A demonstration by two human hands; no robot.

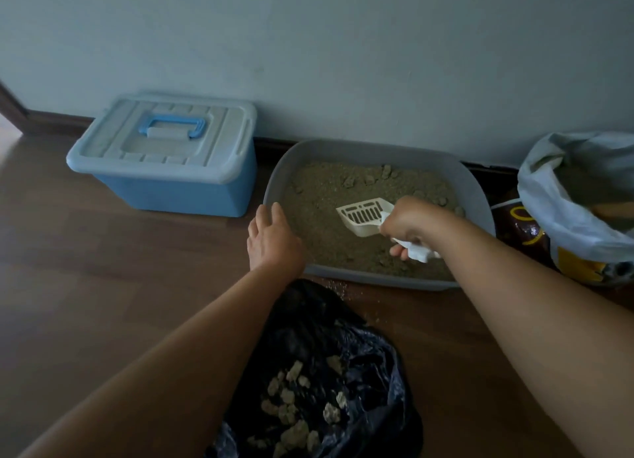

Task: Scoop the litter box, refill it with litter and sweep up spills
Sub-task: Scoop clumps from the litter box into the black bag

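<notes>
— What sort of place is it?

— A brown wooden floor (103,286) running up to a pale wall (343,46) with a dark skirting board. Nearest the person lies an open black bag (343,372), with pale clumps (295,406) already sitting in it. Just beyond its mouth, a few loose grains (338,289) are scattered on the floor.

— And past the bag?

— The grey litter box (377,148), set against the wall and filled with sandy litter. The left hand (274,241) rests on its near left corner, fingers spread loosely, gripping nothing firmly; it seems to steady the box.

— Where is the scoop?

— The white slotted scoop (363,215) is over the middle of the litter, held in the right hand (408,224), whose fingers are curled tight around the handle along with a bit of white tissue (420,251).

— Which way does it point?

— Its long axis runs from the right hand out to the left and slightly away, mouth toward the left hand. The remaining clumps (370,176) lie along the far edge and far right corner, beyond the scoop's tip. So the next pass likely calls for the right hand to reach farther, then swing back near and left to the bag.

— Anything else?

— A blue lidded bin (164,169) at the far left, and a white sack (566,190) at the far right.
</notes>
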